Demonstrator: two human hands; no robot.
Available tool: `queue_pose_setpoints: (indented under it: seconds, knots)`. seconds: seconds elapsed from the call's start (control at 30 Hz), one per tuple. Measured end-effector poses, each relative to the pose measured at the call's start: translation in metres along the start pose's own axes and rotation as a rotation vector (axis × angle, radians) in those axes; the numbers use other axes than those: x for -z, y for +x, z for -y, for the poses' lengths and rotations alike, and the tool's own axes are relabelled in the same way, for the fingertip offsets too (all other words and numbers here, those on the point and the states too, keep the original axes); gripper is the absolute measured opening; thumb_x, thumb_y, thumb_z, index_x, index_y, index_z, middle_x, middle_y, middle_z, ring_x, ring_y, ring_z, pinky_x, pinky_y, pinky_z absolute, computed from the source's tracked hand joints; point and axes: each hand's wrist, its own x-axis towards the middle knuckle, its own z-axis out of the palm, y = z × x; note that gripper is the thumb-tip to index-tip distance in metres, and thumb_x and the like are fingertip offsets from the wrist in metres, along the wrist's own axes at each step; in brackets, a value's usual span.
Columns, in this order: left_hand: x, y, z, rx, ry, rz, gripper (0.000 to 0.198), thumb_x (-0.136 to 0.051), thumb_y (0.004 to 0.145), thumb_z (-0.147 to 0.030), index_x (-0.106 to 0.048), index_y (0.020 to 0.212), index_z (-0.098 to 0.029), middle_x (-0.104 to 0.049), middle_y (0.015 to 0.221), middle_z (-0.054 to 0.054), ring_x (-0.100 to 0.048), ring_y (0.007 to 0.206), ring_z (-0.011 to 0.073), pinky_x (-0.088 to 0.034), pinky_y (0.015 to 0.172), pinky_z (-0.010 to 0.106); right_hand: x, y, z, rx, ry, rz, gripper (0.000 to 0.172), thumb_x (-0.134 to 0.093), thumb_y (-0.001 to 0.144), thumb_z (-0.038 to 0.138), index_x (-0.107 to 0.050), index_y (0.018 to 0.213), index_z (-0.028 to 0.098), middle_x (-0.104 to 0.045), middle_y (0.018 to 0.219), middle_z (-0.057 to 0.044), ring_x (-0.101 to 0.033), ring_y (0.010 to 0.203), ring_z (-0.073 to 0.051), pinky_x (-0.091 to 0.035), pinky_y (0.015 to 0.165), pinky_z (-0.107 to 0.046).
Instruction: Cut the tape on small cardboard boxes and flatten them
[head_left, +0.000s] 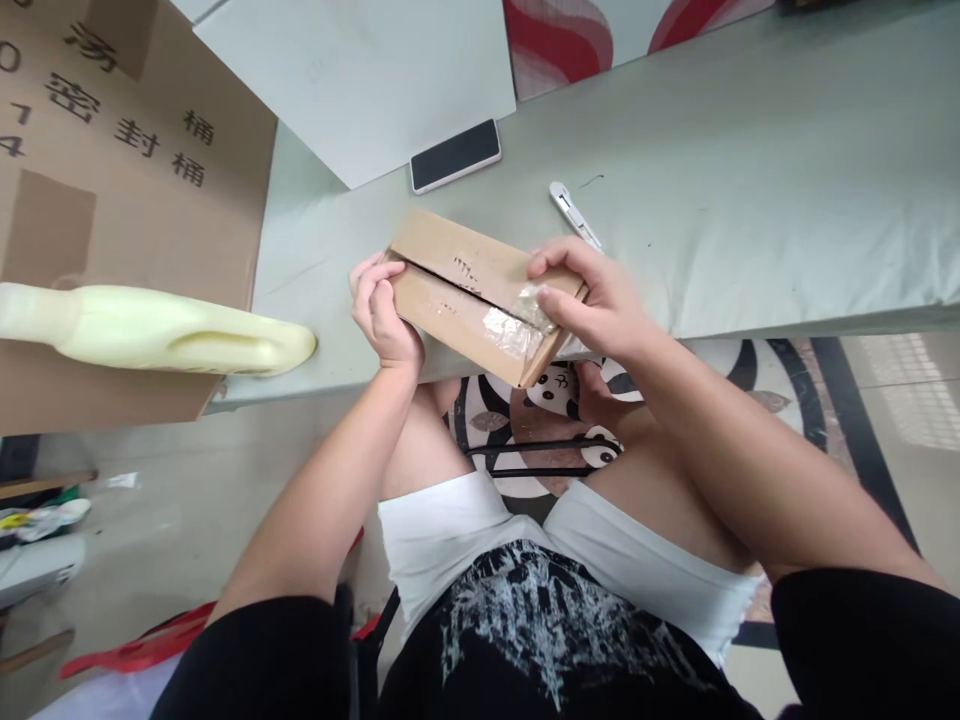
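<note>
Box: a small cardboard box (465,290) was held at the near edge of the desk (750,200), its far part over the desk top and its near right corner jutting out past the edge, above the knees.
Seam: a slit was seen running along the top between two flaps, with a crinkled patch of clear tape (514,330) across the end nearer the desk's edge.
Left hand: the left hand (382,315) was curled round the box's left end, fingers bent over the top edge and closed on the card.
Right hand: the right hand (592,300) was wrapped over the right end, thumb and fingertips pressed down at the tape, with no gap left.
Weight: the box was judged light, since it was kept level by fingertips alone; its contents could not be seen.
Stiffness: the card was judged stiff along the folds but likely to give at the slit flaps if squeezed.
Surface: the bare card was judged to offer good friction, the tape to be slick.
Hold: the two short ends were judged the safest places to be gripped, clear of the seam.
Elsewhere on the desk: a dark phone (455,155) and a white cutter (574,212) lay farther in, a pale plastic jug (165,335) at the left end.
</note>
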Motion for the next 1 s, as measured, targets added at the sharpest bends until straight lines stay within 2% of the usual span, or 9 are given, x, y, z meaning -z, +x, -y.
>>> queue_pose_setpoints:
  seconds: [0.23,0.33,0.43,0.5,0.57,0.63,0.73,0.87,1.0]
  knots:
    - [-0.001,-0.004,-0.001,0.008,0.200,0.049,0.044,-0.027,0.101,-0.041,-0.068,0.102,-0.026,-0.063,0.125,0.007,-0.058,0.133,0.0249,-0.043,0.119,0.041,-0.006,0.002,-0.006,0.055,0.053,-0.020,0.017,-0.063,0.088,0.042,-0.064,0.092,0.025,-0.067,0.125,-0.006,-0.062,0.124,-0.029,-0.045,0.114,-0.054]
    - [0.000,-0.002,-0.002,-0.012,0.233,0.059,0.044,-0.025,0.102,-0.043,-0.066,0.102,-0.026,-0.061,0.127,0.008,-0.058,0.133,0.0242,-0.043,0.118,0.041,-0.006,0.001,-0.004,0.042,0.087,-0.038,0.018,-0.065,0.088,0.041,-0.064,0.099,0.026,-0.068,0.127,-0.006,-0.062,0.126,-0.028,-0.047,0.113,-0.053]
    - [0.008,-0.001,-0.016,-0.087,0.253,0.077,0.042,-0.030,0.102,-0.047,-0.065,0.109,-0.027,-0.057,0.141,0.009,-0.052,0.141,0.0254,-0.039,0.122,0.043,-0.008,-0.001,-0.001,0.006,0.128,-0.057,0.028,-0.066,0.087,0.045,-0.061,0.109,0.027,-0.068,0.130,-0.006,-0.064,0.124,-0.027,-0.052,0.109,-0.051]
    - [0.015,-0.003,-0.032,-0.202,0.291,0.110,0.043,-0.034,0.102,-0.051,-0.065,0.121,-0.028,-0.050,0.153,0.009,-0.044,0.149,0.0265,-0.032,0.127,0.045,-0.008,-0.002,0.000,-0.019,0.121,-0.053,0.034,-0.066,0.088,0.051,-0.060,0.111,0.027,-0.068,0.131,-0.007,-0.064,0.125,-0.028,-0.053,0.108,-0.050]
    - [0.020,-0.007,-0.050,-0.343,0.317,0.239,0.047,-0.038,0.101,-0.056,-0.066,0.129,-0.030,-0.053,0.155,0.007,-0.040,0.153,0.0291,-0.025,0.130,0.049,-0.008,-0.003,0.001,-0.040,0.092,-0.037,0.040,-0.064,0.088,0.059,-0.060,0.112,0.027,-0.067,0.132,-0.007,-0.063,0.126,-0.028,-0.053,0.108,-0.049]
    - [0.021,-0.011,-0.065,-0.351,0.343,0.452,0.050,-0.038,0.100,-0.059,-0.068,0.130,-0.033,-0.064,0.147,0.004,-0.047,0.149,0.0314,-0.023,0.129,0.054,-0.007,-0.004,-0.001,-0.059,0.057,-0.027,0.049,-0.060,0.089,0.069,-0.060,0.114,0.027,-0.066,0.132,-0.008,-0.062,0.127,-0.029,-0.052,0.109,-0.049]
    - [0.020,-0.013,-0.073,-0.326,0.406,0.571,0.057,-0.036,0.098,-0.066,-0.072,0.129,-0.033,-0.070,0.142,0.004,-0.053,0.145,0.0331,-0.025,0.128,0.055,-0.006,-0.006,-0.010,-0.079,0.063,-0.044,0.066,-0.040,0.091,0.083,-0.059,0.120,0.027,-0.067,0.130,-0.008,-0.063,0.125,-0.028,-0.053,0.107,-0.047]
    - [0.033,-0.005,-0.059,-0.310,0.355,0.507,0.068,-0.033,0.095,-0.074,-0.073,0.130,-0.032,-0.070,0.143,0.005,-0.054,0.146,0.0332,-0.029,0.128,0.052,-0.005,-0.006,-0.024,-0.255,0.047,0.024,0.083,-0.015,0.093,0.087,-0.062,0.125,0.026,-0.070,0.125,-0.008,-0.067,0.116,-0.027,-0.055,0.100,-0.045]
    - [0.057,0.006,-0.038,-0.255,0.145,0.376,0.065,-0.034,0.097,-0.074,-0.069,0.136,-0.036,-0.065,0.149,0.000,-0.052,0.148,0.0281,-0.028,0.131,0.048,-0.009,-0.006,-0.025,-0.456,0.087,0.151,0.086,-0.022,0.091,0.089,-0.070,0.117,0.023,-0.074,0.119,-0.011,-0.069,0.112,-0.029,-0.057,0.100,-0.047]
